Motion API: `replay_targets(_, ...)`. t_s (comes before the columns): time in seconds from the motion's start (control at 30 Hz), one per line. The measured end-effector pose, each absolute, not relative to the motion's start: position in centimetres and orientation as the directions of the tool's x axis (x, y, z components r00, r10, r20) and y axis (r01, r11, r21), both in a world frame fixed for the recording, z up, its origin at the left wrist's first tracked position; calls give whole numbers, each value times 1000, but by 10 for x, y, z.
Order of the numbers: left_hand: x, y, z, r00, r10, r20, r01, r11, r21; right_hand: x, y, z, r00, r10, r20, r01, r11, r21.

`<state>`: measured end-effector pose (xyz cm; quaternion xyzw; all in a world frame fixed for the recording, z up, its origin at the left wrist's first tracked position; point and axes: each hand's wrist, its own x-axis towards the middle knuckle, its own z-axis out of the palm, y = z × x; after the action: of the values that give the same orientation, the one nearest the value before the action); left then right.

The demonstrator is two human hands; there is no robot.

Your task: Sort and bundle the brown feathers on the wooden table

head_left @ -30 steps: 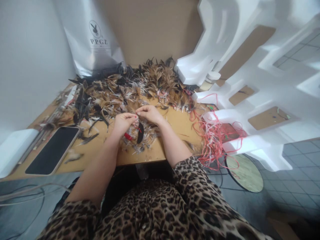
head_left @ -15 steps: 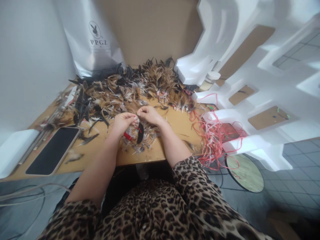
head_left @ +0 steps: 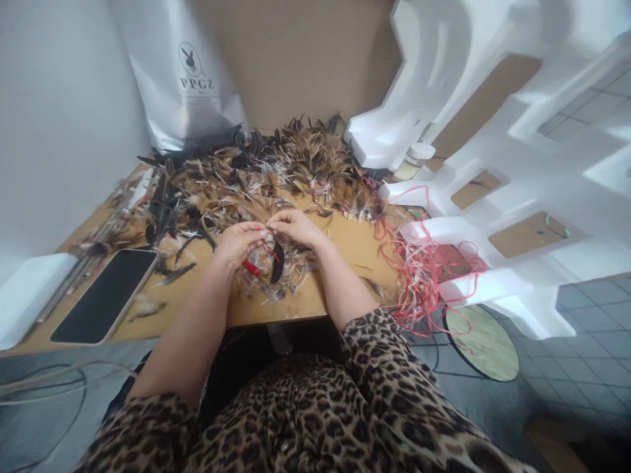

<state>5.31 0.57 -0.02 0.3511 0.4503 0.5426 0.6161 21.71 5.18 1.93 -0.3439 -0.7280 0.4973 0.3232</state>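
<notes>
My left hand and my right hand meet over the front of the table, thumbs and forefingers pinched with the tips almost touching. Just below the fingertips hangs a dark curved feather, its upper end close to my left fingers, with a thin red strand across it. What lies between the right fingertips is too small to make out. A small red object shows under my left hand; its kind is unclear. Loose feather bits cover the tabletop beneath both hands.
Brown and black feathers are heaped at the back of the table. A phone and a white box lie left. Tangled red strings hang over white foam packaging at right, near a jar. A silver bag stands behind.
Both hands stay in nearly the same place, still pinched together. The fingertips have shifted very slightly to the left; the dark feather hangs almost as before.
</notes>
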Motion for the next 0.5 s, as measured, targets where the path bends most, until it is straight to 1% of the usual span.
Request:
replay_targets(0.07, 54, 6, 0, -8, 988, -157, -305, 147, 941, 215, 51, 19, -549, 826, 126, 187, 269, -945)
replay_targets(0.23, 57, 7, -1, -61, 997, -45, -191, 32, 981, 214, 49, 21, -512, 848, 139, 340, 349, -873)
replay_targets(0.37, 60, 8, -4, -127, 987, 94, -45, -101, 994, 215, 48, 21, -499, 854, 144, 441, 394, -807)
replay_targets(0.5, 60, 10, -9, -131, 961, 244, 105, -231, 967, 214, 49, 18, -490, 865, 108, 485, 373, -791)
